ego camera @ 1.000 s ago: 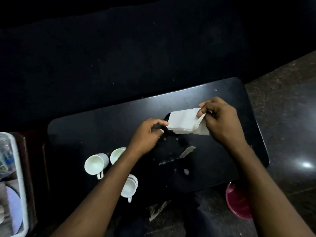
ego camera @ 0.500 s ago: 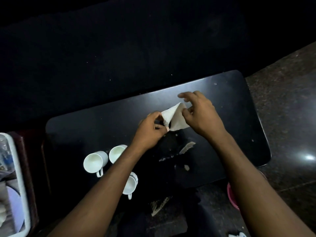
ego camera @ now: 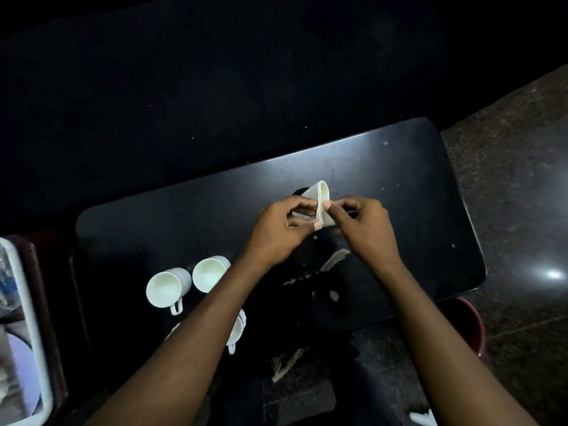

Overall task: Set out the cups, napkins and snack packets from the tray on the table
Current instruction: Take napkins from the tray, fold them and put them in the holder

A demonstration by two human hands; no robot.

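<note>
- A dim room with a dark speckled stone floor (ego camera: 519,167); at the middle stands a low black table (ego camera: 172,222) with a glossy top, scuffed pale in a few spots
- At the left edge a white tray (ego camera: 36,318) sits on a dark side stand, its contents blurred; no snack packets can be made out from here
- Three white cups stand on the table's near-left part: the left cup (ego camera: 164,289) and the middle cup (ego camera: 209,273) close side by side, the near cup (ego camera: 236,330) half hidden under the left forearm; they look hard, breakable ceramic, best lifted by the handle or round the body
- The left hand (ego camera: 278,232) and the right hand (ego camera: 362,229) meet above the table's middle, each with thumb and fingertips pinched closed on the same thing
- That thing is the napkin stack (ego camera: 319,199), folded into a standing wedge held just over the tabletop; it is likely very light, soft and limp, its layers apt to fan or slip apart, so a pinch across the folded edge with support on both sides seems the safest hold
</note>
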